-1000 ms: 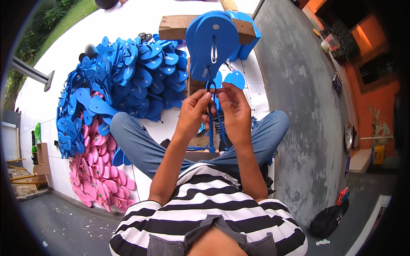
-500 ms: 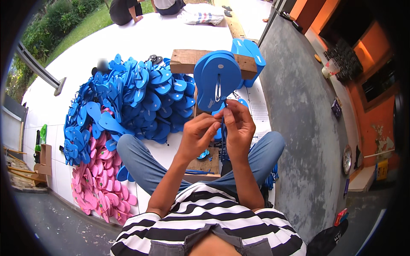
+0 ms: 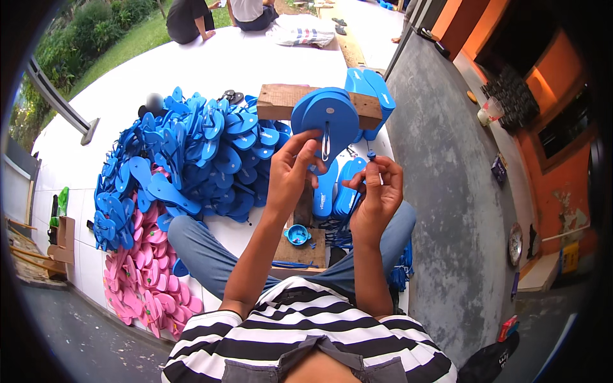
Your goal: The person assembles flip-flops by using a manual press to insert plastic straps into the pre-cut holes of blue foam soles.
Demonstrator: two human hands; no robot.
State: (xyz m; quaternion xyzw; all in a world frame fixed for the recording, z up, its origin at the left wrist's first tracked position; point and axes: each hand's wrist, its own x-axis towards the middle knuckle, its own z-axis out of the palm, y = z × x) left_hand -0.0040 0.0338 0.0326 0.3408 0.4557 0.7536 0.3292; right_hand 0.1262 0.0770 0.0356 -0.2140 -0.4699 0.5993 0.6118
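A blue flip-flop sole (image 3: 336,118) stands against a wooden beam (image 3: 274,102), with a looped metal wire (image 3: 326,142) through its middle. My left hand (image 3: 290,172) is at the sole's lower left edge, fingers bent and spread; whether they press on it I cannot tell. To its right, my right hand (image 3: 377,198) pinches a blue flip-flop strap between thumb and fingers, its small dark plug (image 3: 371,155) poking up above the fingertips. Below the hands lie several blue soles (image 3: 325,195) and a small blue bowl (image 3: 297,235) with little pieces in it.
A large heap of blue flip-flops (image 3: 217,153) is at my left, with pink flip-flops (image 3: 150,274) nearer me. More blue soles (image 3: 378,92) stand behind the beam. Two seated people (image 3: 252,13) and a white sack (image 3: 300,30) are at the far end.
My hands were together at the strap below the sole. They have parted: the right moved right and down with the strap, the left went up to the sole's edge.
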